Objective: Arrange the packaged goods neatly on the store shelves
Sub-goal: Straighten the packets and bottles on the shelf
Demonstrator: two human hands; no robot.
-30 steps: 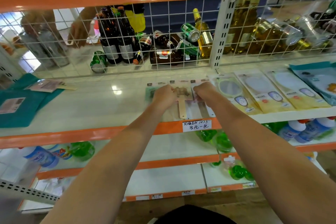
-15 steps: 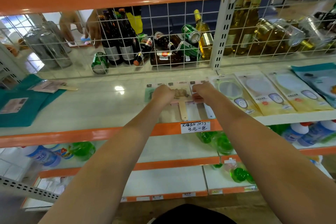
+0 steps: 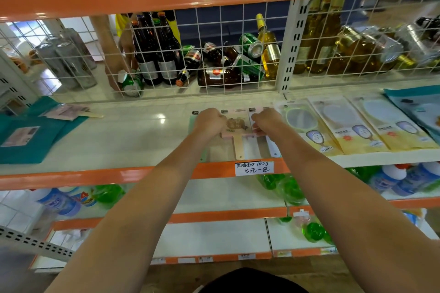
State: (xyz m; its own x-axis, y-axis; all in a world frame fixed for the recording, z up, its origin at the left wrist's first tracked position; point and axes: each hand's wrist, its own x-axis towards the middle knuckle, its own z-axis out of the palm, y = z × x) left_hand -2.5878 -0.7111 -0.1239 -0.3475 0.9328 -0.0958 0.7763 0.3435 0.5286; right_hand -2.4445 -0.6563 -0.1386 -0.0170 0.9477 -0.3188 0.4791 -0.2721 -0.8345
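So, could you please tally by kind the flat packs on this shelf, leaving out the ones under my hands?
Mirror packs: 3
Teal packs, one at each end: 2
Loose pink paddle pack, lying on the left teal one: 1
Total: 6
Left out: the held paddle packs under the left hand and right hand.
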